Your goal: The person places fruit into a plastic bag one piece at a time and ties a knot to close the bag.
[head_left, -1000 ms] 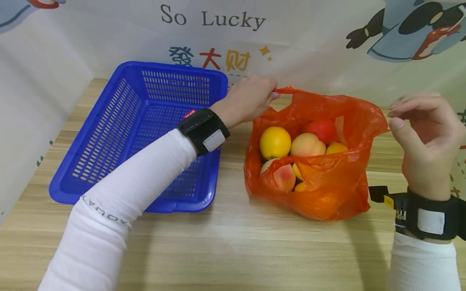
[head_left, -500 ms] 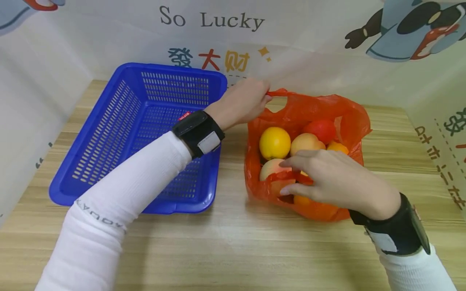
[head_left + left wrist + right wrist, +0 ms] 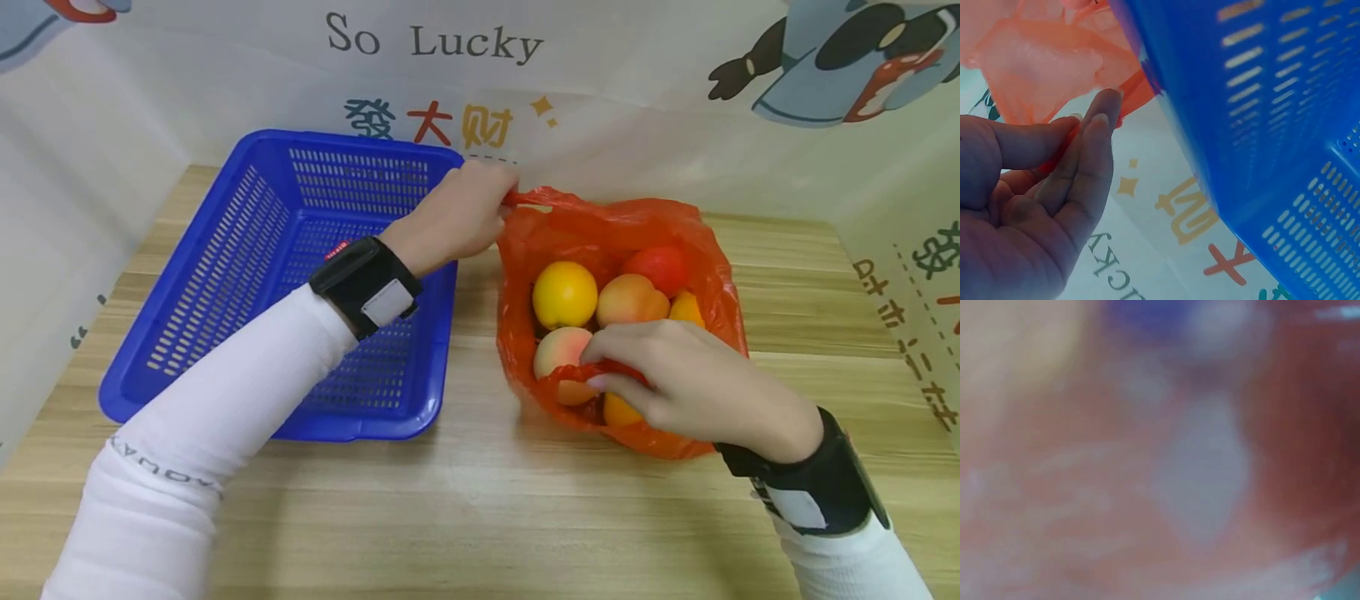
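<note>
A red plastic bag (image 3: 615, 218) stands open on the table with several fruits inside. Among them are a yellow fruit (image 3: 565, 295), a peach (image 3: 632, 299), a pink-and-cream peach (image 3: 558, 352) and a red fruit (image 3: 660, 268). My left hand (image 3: 468, 208) pinches the bag's back left handle between thumb and fingers, as the left wrist view also shows. At the bag's front edge, my right hand (image 3: 660, 375) pinches the plastic of the near handle, just right of the pink-and-cream peach. The right wrist view is too blurred to make out the fingers.
A blue slotted basket (image 3: 442, 358) stands left of the bag, under my left forearm, with a small red label (image 3: 337, 250) inside. Printed white sheets (image 3: 637, 150) enclose the wooden table (image 3: 487, 517) at the back and sides.
My right hand has come from right of the bag to its front edge and taken hold of the plastic. My left hand has pulled the back handle leftward, widening the bag's mouth.
</note>
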